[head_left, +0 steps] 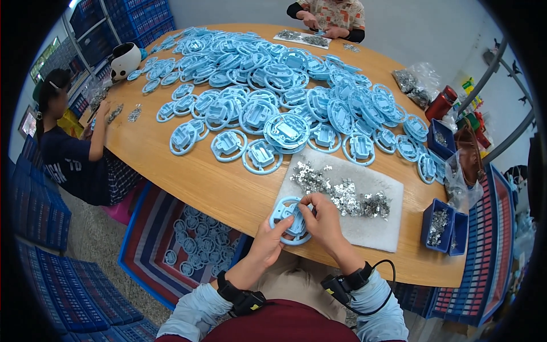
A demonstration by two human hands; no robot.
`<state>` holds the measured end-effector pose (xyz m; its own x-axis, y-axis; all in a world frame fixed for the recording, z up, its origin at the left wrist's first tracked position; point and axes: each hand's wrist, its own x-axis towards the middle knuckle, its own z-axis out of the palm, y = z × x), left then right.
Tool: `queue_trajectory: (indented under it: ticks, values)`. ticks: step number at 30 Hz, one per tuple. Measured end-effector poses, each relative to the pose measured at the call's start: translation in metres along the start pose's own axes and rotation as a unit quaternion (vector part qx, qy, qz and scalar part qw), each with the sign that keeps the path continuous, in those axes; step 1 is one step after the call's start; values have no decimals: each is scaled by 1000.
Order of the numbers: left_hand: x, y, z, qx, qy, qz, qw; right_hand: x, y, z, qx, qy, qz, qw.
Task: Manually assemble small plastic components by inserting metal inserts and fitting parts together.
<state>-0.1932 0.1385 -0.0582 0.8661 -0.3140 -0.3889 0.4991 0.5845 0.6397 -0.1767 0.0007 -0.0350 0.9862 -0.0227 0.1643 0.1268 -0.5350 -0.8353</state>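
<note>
A light blue plastic steering-wheel-shaped part is held over the table's front edge. My left hand grips its left side, with the thumb lying across its front. My right hand bends over the right side, fingers closed together against the part's middle; whether a small piece is pinched there is hidden. Just beyond my hands lies a white board bearing heaps of small shiny metal clips. Several more light blue parts lie past the board, piled high toward the far left.
Blue bins with metal pieces stand at the right edge, near a red flask. Below on the left, a lined blue crate holds more blue parts. One co-worker sits at the left, another across the wooden table.
</note>
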Motion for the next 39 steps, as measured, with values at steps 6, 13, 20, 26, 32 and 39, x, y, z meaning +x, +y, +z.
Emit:
queue_trajectory:
  ticks: [6,13,20,26,32,39]
  values:
    - [1,-2,-3,-6,-4,1,1000,-8,6,10,-127,30,-123,984]
    - [5,1,-3,28,3,17,999,-19,3,2,-207,28,-219,953]
    - [9,1,-4,32,-15,9,999,-8,12,0,-104,30,-195,975]
    - [11,1,-7,14,-28,0,1000,-2,12,-3,-8,1,-133,991]
    - [13,3,-10,-6,-23,-15,1000,1,3,-10,53,-29,-40,997]
    - [8,4,-7,-2,-26,-17,1000,-10,0,0,-157,-64,-152,974]
